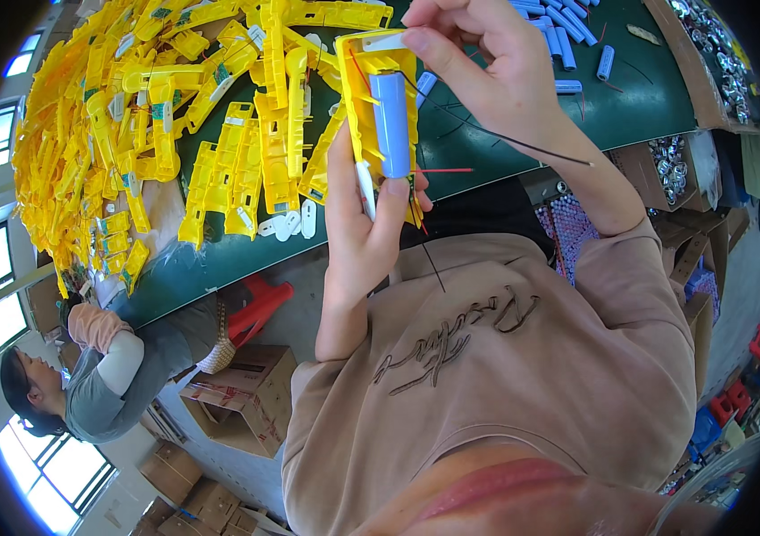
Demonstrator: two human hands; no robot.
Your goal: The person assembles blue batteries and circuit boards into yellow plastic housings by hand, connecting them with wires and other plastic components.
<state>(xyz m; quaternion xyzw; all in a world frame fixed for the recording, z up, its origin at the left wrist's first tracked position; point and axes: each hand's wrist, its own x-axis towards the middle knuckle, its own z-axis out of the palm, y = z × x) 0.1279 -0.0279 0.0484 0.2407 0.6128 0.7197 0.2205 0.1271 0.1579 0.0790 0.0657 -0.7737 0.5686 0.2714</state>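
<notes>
My left hand (364, 234) is closed around a long yellow plastic housing (355, 103), its thumb near the lower end. Inside the housing lies a blue cylindrical battery cell (390, 125), with thin red and black wires leading out. A white piece (365, 189) sits along the housing's lower left side. At the upper end, the thumb of my right hand (496, 76) meets a white plastic piece (383, 43); the fingers curl above it, partly at the picture's edge. A black wire (523, 143) stretches from the housing past my right wrist.
Yellow housings (112, 134) are heaped on the green table (487, 170) to the left. White oval pieces (287, 225) lie near its front edge. Loose blue cells (567, 45) are at the right, beside a carton of shiny metal parts (710, 45). Another person (103, 375) sits at far left.
</notes>
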